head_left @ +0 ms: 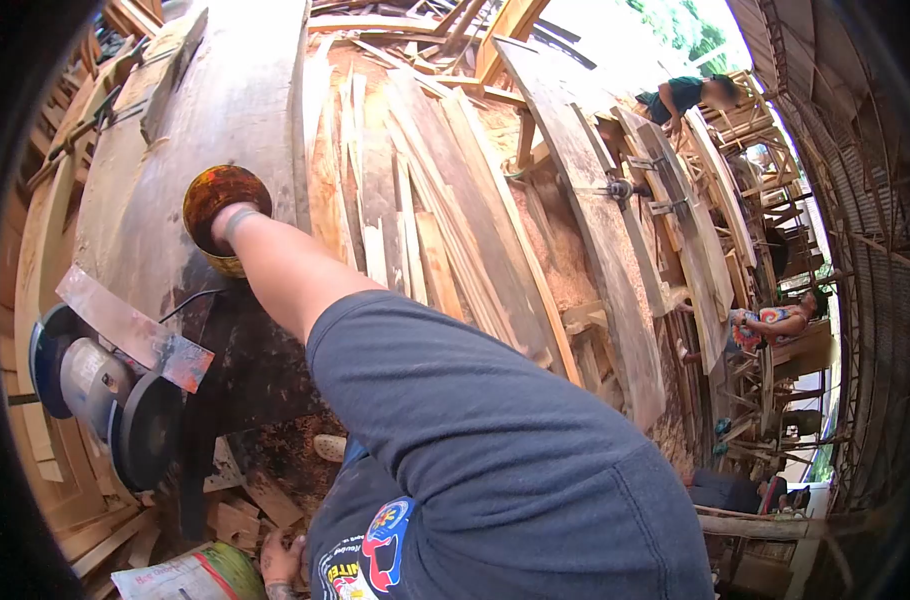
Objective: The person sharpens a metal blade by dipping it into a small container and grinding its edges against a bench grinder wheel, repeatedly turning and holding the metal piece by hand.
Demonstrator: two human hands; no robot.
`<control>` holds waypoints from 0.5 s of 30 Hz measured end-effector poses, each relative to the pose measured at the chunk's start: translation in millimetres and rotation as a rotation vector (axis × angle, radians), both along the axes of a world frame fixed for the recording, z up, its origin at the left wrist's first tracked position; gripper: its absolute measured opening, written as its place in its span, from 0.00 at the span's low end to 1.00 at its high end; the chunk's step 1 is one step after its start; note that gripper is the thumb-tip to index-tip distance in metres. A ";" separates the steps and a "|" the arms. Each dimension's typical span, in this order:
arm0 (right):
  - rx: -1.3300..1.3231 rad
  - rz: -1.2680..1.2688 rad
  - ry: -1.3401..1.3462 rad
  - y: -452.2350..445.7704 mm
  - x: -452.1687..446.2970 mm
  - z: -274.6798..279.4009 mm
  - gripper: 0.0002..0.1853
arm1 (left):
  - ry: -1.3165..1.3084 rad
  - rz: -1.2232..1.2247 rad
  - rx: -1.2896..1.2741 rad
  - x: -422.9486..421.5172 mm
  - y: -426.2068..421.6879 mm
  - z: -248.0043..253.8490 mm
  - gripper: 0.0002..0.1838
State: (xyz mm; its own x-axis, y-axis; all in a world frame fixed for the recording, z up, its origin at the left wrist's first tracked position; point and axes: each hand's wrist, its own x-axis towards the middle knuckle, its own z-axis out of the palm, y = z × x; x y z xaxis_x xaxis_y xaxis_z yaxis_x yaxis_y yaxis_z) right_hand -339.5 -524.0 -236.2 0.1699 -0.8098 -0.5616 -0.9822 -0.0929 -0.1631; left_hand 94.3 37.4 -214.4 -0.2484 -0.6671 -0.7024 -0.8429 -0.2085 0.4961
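My left hand [238,218] reaches into a round, glossy amber-and-dark bowl [211,190] that rests against a wide, worn plank [225,90]. The bowl hides my fingers, and only the wrist with a grey band or mark shows. Near the bottom edge is my right hand [281,560], low beside a printed plastic bag [190,577]. Its visible fingers are slightly apart, and nothing shows between them. A bench grinder [97,380] with two dark wheels stands at the left, a scuffed clear guard strip [135,325] across it.
The view is turned sideways. Long planks [455,200] and offcuts lie beyond my left arm. Wood scraps [240,515] are under the grinder. A clamp [620,189] sits on a far board. One person [680,97] leans over boards; another [770,325] is at the far right.
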 end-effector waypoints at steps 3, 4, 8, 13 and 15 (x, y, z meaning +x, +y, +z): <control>0.049 -0.006 -0.002 -1.4 1.1 5.5 0.29 | -0.040 -0.017 -0.002 7.2 -0.2 -10.7 0.26; 0.059 -0.015 -0.007 -1.1 1.4 7.9 0.29 | -0.038 -0.011 0.012 9.5 0.9 -14.0 0.26; 0.032 -0.019 -0.023 8.9 -2.6 21.1 0.26 | -0.038 -0.018 0.012 8.5 4.9 -12.1 0.25; 0.083 -0.017 -0.015 -1.2 0.0 1.0 0.28 | -0.035 -0.044 -0.016 1.7 10.5 -7.5 0.23; 0.052 0.004 0.008 1.7 -0.9 6.8 0.28 | -0.038 -0.035 -0.008 -3.9 9.3 -0.4 0.23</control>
State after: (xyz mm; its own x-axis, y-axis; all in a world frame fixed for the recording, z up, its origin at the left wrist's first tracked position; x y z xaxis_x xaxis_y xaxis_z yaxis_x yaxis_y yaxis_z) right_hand -340.4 -522.3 -229.4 0.1683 -0.7786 -0.6045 -0.9832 -0.0884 -0.1598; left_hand 90.4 46.8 -214.8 -0.2455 -0.6638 -0.7064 -0.8677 -0.1744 0.4654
